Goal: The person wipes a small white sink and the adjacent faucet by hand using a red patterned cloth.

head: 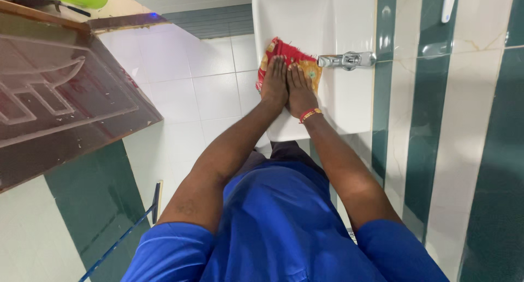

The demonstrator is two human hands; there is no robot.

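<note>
Head view looks down past a blue shirt [273, 227] to both arms stretched forward — the left hand [274, 85] and right hand [300, 88] lie flat, fingers straight, side by side, pressing a red and yellow cloth [286, 55] in the white sink [305, 20], just beside the metal tap [346, 60].

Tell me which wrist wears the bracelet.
The right hand wrist: a red and gold bracelet circles it; the left hand wrist is bare.

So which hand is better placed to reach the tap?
Probably the right hand: it presses the red cloth beside the tap, while the left hand lies farther away.
</note>
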